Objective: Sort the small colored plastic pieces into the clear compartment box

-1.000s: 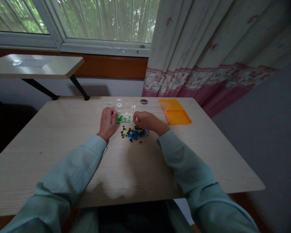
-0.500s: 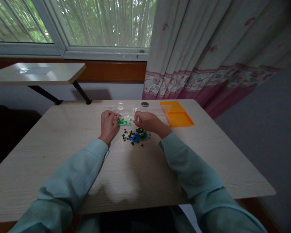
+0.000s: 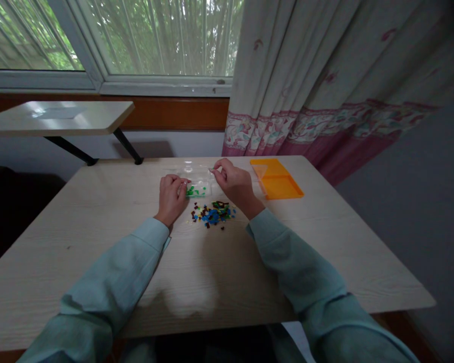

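A clear plastic compartment box point(image 3: 202, 176) lies near the back of the table. Several small green pieces point(image 3: 195, 191) sit in its front compartment. At the box's left side, my left hand point(image 3: 171, 197) has its fingers curled onto the edge. My right hand point(image 3: 235, 184) hovers over the box's back right, thumb and forefinger pinched; a tiny pale or greenish bit shows at the fingertips, too small to name. In front of the box is a loose pile of small pieces point(image 3: 213, 216), mostly blue, dark brown, yellow and green.
An orange tray point(image 3: 283, 186) with dividers lies to the right of my right hand. Behind the box is a small round dark spot partly hidden by my hand. A raised white shelf point(image 3: 98, 118) on black legs stands at the back left. A curtain point(image 3: 272, 121) hangs behind the table.
My right hand has moved back and slightly up, from the front green compartment to the back right of the box, still pinched. My left hand stays at the box's left side.
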Demonstrator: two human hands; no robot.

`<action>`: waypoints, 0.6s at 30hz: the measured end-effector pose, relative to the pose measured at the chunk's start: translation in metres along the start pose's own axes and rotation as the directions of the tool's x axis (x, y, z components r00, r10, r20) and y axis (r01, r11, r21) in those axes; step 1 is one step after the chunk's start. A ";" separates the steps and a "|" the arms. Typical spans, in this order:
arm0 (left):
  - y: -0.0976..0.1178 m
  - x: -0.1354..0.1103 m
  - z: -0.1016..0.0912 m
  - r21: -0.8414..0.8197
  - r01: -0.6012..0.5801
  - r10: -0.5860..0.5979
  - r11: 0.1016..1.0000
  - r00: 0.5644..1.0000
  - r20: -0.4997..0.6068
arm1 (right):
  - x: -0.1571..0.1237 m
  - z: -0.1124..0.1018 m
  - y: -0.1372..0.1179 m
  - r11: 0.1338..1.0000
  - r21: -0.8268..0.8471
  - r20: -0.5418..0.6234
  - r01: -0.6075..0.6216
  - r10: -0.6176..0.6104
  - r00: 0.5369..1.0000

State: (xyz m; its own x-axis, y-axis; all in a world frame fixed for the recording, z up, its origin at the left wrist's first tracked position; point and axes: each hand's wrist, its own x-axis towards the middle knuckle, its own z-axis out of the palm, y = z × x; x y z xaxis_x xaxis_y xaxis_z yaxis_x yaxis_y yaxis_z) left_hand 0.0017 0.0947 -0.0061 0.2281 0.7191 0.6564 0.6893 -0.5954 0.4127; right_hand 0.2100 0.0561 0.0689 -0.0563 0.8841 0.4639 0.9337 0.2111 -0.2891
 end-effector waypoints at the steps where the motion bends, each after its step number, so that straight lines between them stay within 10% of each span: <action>1: 0.000 0.000 0.000 -0.001 0.002 -0.002 1.000 1.000 0.002 | -0.001 0.001 -0.001 1.000 0.000 0.000 -0.001 0.001 1.000; 18: 0.003 0.000 -0.001 -0.031 -0.006 0.007 1.000 1.000 0.020 | 0.000 0.006 0.006 0.997 -0.062 0.151 0.048 -0.038 0.988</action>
State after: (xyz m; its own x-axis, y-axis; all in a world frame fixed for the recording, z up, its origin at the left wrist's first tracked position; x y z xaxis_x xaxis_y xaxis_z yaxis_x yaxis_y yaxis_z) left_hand 0.0035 0.0926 -0.0046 0.2467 0.7220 0.6464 0.6665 -0.6106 0.4276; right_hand 0.2137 0.0600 0.0616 -0.1446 0.9280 0.3433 0.9500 0.2273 -0.2143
